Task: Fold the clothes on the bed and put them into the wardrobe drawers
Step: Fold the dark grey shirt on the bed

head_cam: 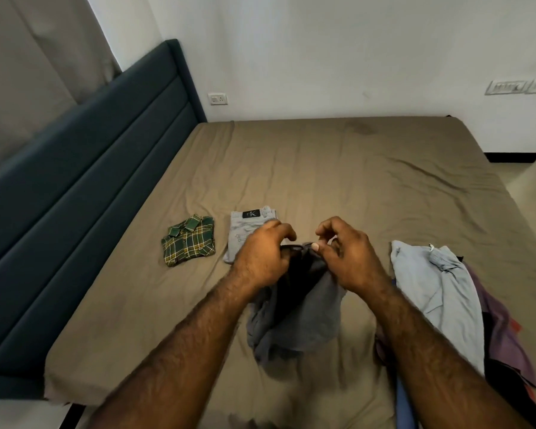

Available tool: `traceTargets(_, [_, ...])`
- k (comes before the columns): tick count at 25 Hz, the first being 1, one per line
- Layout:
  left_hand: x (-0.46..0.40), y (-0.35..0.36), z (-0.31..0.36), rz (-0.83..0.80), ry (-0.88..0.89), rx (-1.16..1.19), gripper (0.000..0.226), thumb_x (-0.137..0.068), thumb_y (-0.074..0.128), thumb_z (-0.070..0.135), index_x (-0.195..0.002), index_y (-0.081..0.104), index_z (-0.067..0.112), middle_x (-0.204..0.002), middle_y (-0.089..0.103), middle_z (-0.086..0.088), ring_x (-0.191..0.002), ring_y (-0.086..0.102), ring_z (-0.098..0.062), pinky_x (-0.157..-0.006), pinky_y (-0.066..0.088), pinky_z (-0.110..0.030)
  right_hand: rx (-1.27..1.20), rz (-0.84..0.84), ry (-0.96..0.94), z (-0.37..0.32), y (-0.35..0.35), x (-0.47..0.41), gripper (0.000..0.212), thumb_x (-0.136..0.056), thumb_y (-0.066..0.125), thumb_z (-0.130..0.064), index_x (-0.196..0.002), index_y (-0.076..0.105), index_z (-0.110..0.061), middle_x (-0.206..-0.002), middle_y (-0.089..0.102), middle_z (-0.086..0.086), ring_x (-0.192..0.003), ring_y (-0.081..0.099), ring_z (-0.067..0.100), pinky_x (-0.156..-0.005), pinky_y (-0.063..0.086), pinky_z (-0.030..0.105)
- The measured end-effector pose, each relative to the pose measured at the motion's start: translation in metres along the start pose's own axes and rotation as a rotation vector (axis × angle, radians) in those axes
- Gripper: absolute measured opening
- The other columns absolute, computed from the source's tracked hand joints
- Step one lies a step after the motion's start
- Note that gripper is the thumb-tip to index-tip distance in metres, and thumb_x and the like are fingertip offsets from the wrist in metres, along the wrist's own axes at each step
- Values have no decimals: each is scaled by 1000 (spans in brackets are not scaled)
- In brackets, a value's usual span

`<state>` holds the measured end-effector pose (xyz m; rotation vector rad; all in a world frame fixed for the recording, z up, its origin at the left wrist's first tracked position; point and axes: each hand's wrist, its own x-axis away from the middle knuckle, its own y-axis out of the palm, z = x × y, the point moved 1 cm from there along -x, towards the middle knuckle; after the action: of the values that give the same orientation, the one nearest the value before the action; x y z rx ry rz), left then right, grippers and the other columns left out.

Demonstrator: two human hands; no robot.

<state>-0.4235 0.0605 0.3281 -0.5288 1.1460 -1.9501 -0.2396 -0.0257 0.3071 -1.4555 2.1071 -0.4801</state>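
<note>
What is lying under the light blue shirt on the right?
Under the light blue shirt, purple cloth and darker garments stick out; how many it covers is hidden.

A folded shirt (188, 239) lies on the bed (338, 168), left of centre. Just right of it lie folded jeans (245, 226), their near right part behind the left hand (262, 258). The two hands hold a garment (294, 314) up between them, above the near middle of the bed; the right hand (345, 253) is right of the left. Right of that hand, along the bed's near right side, lies a heap of clothes (440, 298). The headboard (84, 168) runs along the bed's left edge, and a wall (322, 51) stands beyond the far edge.
</note>
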Motion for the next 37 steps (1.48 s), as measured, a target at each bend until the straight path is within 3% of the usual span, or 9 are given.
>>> traceTargets(4, [6,4,-6,74,-135,-251,12,-93,63,32,-99,69,23,-100,68,2,-96,64,-23,-77,52,-32,173,-422,263,25,-12,-3,18,-83,87,-36,-78,74,-24,-73,70,-6,-73,67,17,-65,52,31])
traceTargets(12, [24,-3,-41,128,-215,-451,27,-95,60,54,-89,63,27,-85,65,6,-83,62,-21,-73,57,-36,-54,-251,461,52,-30,14,41,-87,83,-45,-66,72,-12,-58,66,1,-60,59,19,-63,51,39])
traceTargets(14, [21,4,-52,29,-264,-291,34,-94,60,57,-82,57,26,-79,63,6,-79,60,-20,-70,54,-35,-272,-207,501,53,-33,14,33,-96,76,-33,-69,71,-16,-58,60,0,-60,53,18,-63,46,37])
traceTargets(18, [22,3,-71,-168,-382,472,35,-84,82,48,-85,61,20,-73,65,4,-72,60,-17,-68,51,-37,-461,-110,573,55,-37,15,31,-100,72,-30,-73,74,-15,-67,64,14,-68,56,30,-64,51,40])
traceTargets(20, [24,-3,-71,-130,-341,313,19,-88,83,34,-90,66,25,-79,70,7,-76,64,-12,-70,54,-34,-527,-90,629,56,-42,18,38,-95,77,-34,-78,69,-1,-67,58,18,-61,51,28,-58,47,34])
traceTargets(23, [23,-10,-61,178,-197,-85,9,-92,74,33,-99,70,31,-92,73,10,-87,66,-16,-77,55,-33,-768,-216,637,58,-46,24,45,-82,88,-41,-82,70,1,-73,60,19,-60,54,26,-61,47,34])
traceTargets(27, [21,-13,-46,477,-13,-155,26,-89,57,28,-105,77,22,-93,79,1,-84,72,-26,-81,53,-39,-1019,-359,588,50,-49,24,11,-85,79,-12,-83,70,-6,-83,62,13,-75,59,22,-67,53,31])
traceTargets(33, [25,-3,-22,574,300,-200,20,-88,60,17,-98,78,16,-96,78,4,-91,72,-19,-83,47,-41,-321,-355,579,38,-47,21,13,-86,85,-29,-85,83,-16,-82,78,11,-73,70,24,-68,59,43])
traceTargets(37, [28,10,-14,597,395,-139,17,-91,63,13,-98,78,15,-95,77,5,-90,71,-19,-88,42,-38,-410,-172,467,31,-48,22,10,-93,77,-21,-88,83,-15,-87,79,10,-82,71,24,-76,60,45])
